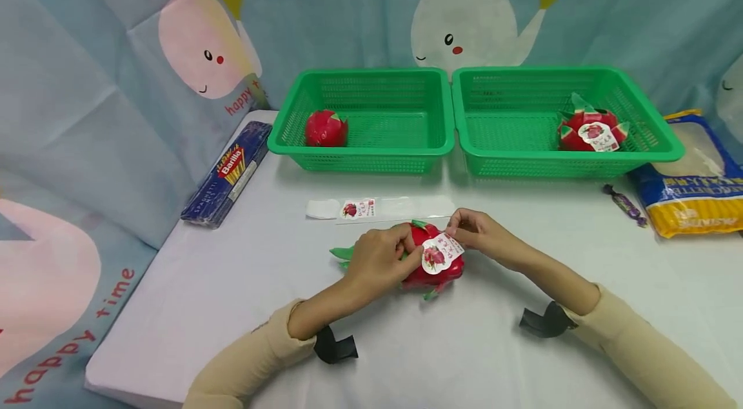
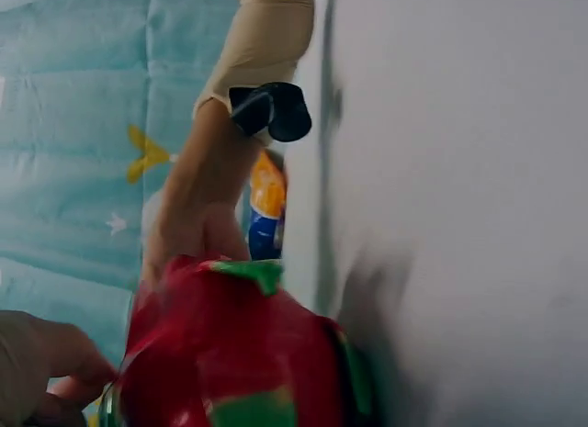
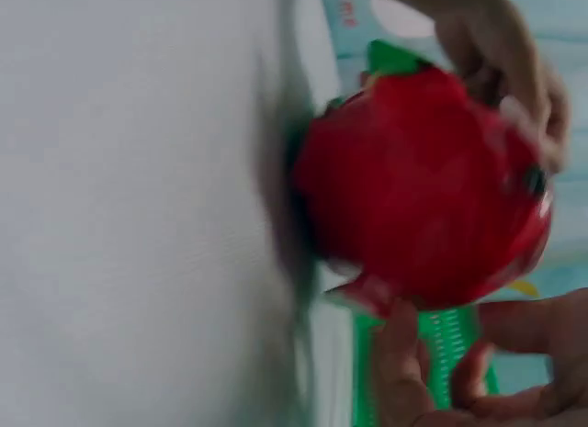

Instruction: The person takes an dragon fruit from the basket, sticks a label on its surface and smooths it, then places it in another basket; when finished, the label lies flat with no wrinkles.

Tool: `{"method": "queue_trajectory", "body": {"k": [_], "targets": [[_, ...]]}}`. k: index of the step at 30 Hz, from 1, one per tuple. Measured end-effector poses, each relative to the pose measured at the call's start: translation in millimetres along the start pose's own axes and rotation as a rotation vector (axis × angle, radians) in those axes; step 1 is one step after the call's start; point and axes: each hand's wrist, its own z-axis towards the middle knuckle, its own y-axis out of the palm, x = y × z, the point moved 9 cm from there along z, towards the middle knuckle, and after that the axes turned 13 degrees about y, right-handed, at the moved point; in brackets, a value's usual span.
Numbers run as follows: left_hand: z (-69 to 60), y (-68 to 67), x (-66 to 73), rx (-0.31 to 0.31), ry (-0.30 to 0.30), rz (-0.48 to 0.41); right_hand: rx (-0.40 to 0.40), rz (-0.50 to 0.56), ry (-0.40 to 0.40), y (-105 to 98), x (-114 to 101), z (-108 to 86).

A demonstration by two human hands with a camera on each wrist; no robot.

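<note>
A red dragon fruit (image 1: 413, 275) with green leaf tips lies on the white table between both hands. On its upper side is a white sticker (image 1: 441, 253) with a printed dragon fruit. My left hand (image 1: 380, 259) pinches the sticker's left edge between thumb and bent index finger, close against the fruit. At the sticker's upper right corner, my right hand (image 1: 484, 238) touches with its fingertips; the right wrist view shows its fingers (image 3: 400, 358) spread apart beside the fruit. The fruit (image 2: 230, 353) blocks much of the left wrist view. Green leaves (image 1: 342, 254) stick out behind the left hand.
Behind the fruit lies a sticker strip (image 1: 383, 208). One green basket (image 1: 362, 160) holds a red fruit (image 1: 326, 129); the other basket (image 1: 551, 164) holds a stickered dragon fruit (image 1: 583, 131). A spaghetti box (image 1: 227, 173) lies left, a wrapped candy (image 1: 625, 205) and pasta bag (image 1: 693, 177) right.
</note>
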Motion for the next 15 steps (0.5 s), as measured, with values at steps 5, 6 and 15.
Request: {"method": "queue_trajectory", "body": {"k": [5, 6, 15], "targets": [[-6.0, -0.2, 15.2, 0.077, 0.135, 0.187, 0.033, 0.066, -0.103, -3, -2, -6.9], [-7.3, 1.7, 16.2, 0.075, 0.144, 0.203, 0.004, 0.074, -0.139, -1, -5, -8.9], [-18.5, 6.5, 10.3, 0.070, 0.163, 0.123, -0.161, 0.086, -0.094, 10, 17, -8.8]]}}
